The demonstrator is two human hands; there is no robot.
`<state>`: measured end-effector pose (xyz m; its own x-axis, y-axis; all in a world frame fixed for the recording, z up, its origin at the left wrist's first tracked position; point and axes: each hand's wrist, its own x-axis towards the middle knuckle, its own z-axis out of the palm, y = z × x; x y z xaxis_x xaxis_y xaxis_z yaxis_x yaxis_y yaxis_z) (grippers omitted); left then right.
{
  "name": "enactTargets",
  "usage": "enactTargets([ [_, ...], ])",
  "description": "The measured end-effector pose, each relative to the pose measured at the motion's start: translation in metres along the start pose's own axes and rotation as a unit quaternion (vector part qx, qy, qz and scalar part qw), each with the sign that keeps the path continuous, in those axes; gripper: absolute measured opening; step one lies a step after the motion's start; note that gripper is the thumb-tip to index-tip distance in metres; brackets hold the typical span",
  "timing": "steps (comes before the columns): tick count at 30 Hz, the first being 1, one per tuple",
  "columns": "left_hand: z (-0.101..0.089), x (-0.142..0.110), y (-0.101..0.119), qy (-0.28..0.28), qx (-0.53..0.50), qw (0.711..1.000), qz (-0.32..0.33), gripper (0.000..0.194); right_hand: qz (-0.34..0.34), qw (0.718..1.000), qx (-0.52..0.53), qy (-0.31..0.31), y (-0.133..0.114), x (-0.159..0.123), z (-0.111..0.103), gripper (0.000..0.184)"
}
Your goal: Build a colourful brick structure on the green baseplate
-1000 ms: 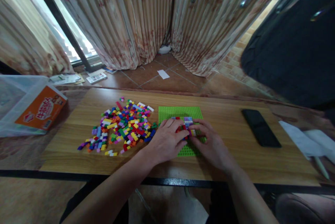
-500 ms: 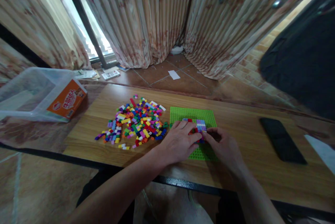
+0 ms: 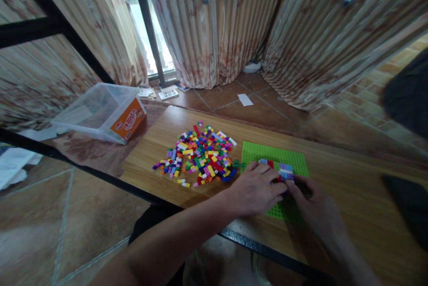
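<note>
A green studded baseplate [image 3: 274, 150] lies on the wooden table, with a low build of toy bricks [image 3: 286, 171] on it in purple, white, red and blue. Over the build's left and front side rests my left hand [image 3: 257, 189], its fingers curled on the bricks and hiding part of them. At the build's right edge, my right hand [image 3: 309, 197] has thumb and fingers closed against the bricks. Whether a loose brick is between the fingertips is hidden. Left of the baseplate spreads a pile of loose toy bricks [image 3: 203, 154] in many colours.
A clear plastic bin [image 3: 96, 110] with an orange label stands beyond the table's left end. A black phone-like slab [image 3: 406, 208] lies on the table [image 3: 150, 139] at the right. Patterned curtains [image 3: 200, 32] hang behind. A white paper [image 3: 245, 100] is on the floor.
The camera view has turned left, so everything sits further right in the picture. Both hands stay at the brick build, with little change in their grip.
</note>
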<state>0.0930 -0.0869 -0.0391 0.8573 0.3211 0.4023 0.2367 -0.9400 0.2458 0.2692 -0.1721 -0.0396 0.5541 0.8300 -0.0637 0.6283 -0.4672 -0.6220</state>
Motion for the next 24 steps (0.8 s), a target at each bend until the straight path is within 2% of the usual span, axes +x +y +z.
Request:
enactTargets([
  [8,-0.003,0.0,-0.003,0.005,-0.024,1.0,0.005,0.027,-0.01,1.0,-0.001,0.001,0.001,0.0,0.006,0.054],
  [13,-0.011,0.001,-0.012,0.019,-0.06,0.998,-0.033,0.027,-0.002,1.0,0.024,-0.005,0.0,0.0,0.007,0.054],
  [17,-0.027,-0.001,-0.039,0.042,-0.055,0.993,-0.099,0.023,0.005,0.999,0.041,-0.015,0.0,0.001,0.004,0.054],
  [21,-0.057,-0.014,-0.078,0.052,-0.069,0.978,-0.188,0.024,0.008,0.999,0.039,-0.021,0.001,0.002,0.001,0.053],
  [24,-0.083,-0.032,-0.104,-0.012,-0.125,0.968,-0.217,0.026,0.003,0.999,0.035,0.004,0.002,0.002,0.0,0.052],
])
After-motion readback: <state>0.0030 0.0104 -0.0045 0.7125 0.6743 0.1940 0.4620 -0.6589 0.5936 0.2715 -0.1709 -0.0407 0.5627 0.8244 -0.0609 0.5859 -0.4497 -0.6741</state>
